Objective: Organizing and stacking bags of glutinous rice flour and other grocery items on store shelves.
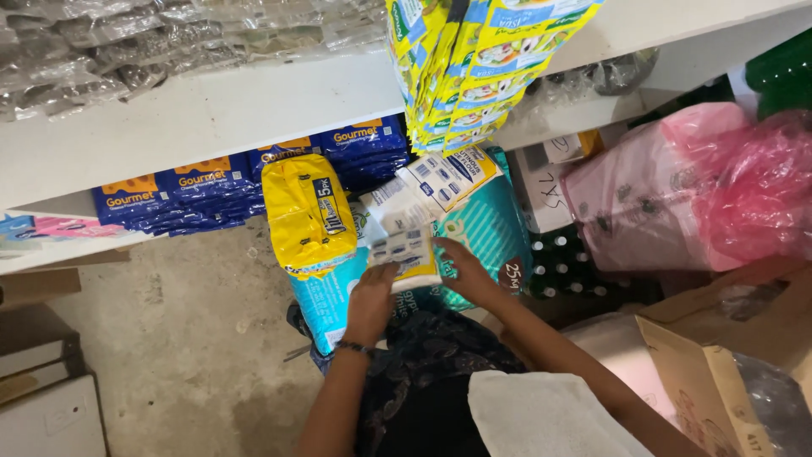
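Note:
My left hand point(370, 298) and my right hand point(459, 269) grip the near end of a chain of small white-and-blue sachets point(408, 247) between them. The chain point(436, 184) runs up and away over a teal sack point(486, 224). A yellow multi-pack bag point(306, 213) lies just left of the sachets on another teal sack point(326, 300). A dark bracelet circles my left wrist. My dark patterned clothing and a white cloth point(541, 415) on my lap fill the bottom of the view.
A white shelf point(194, 114) spans above, with blue packets point(182, 196) stacked under it and clear plastic bags on top. Yellow sachet strips point(474, 63) hang from the shelf. Pink plastic-wrapped goods point(702, 190) and cardboard boxes point(719, 355) stand at right; bare concrete floor point(186, 338) at left.

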